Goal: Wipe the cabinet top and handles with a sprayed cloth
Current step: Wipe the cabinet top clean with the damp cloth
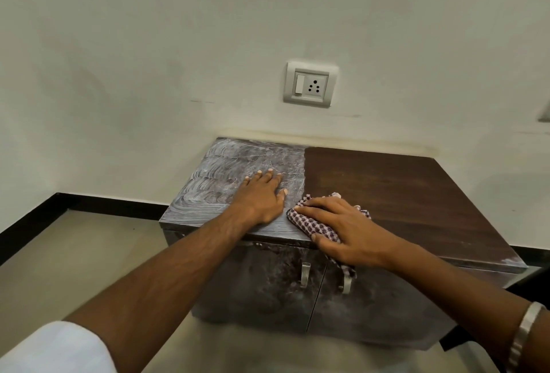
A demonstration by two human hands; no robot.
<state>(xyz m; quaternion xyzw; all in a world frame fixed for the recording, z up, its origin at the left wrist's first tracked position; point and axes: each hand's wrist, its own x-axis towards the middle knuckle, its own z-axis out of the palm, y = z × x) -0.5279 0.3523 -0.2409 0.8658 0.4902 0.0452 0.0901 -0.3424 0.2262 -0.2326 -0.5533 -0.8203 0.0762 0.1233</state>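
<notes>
- Cloth (pixel 320 225): checked, lying on the cabinet top (pixel 416 194) at its front edge, one corner hanging over in front of the doors.
- Right hand (pixel 348 231): flat on the cloth, fingers (pixel 315 204) extended, pressing it down.
- Left hand (pixel 262 198): palm down on the top just beside the cloth, fingers straight and spread, holding nothing.
- Top, left half: grey, swirled streaks. Right half: dark brown.
- Two metal handles (pixel 304 274) on the doors below; the cloth corner reaches the right one.
- Wall socket (pixel 311 84) above.
</notes>
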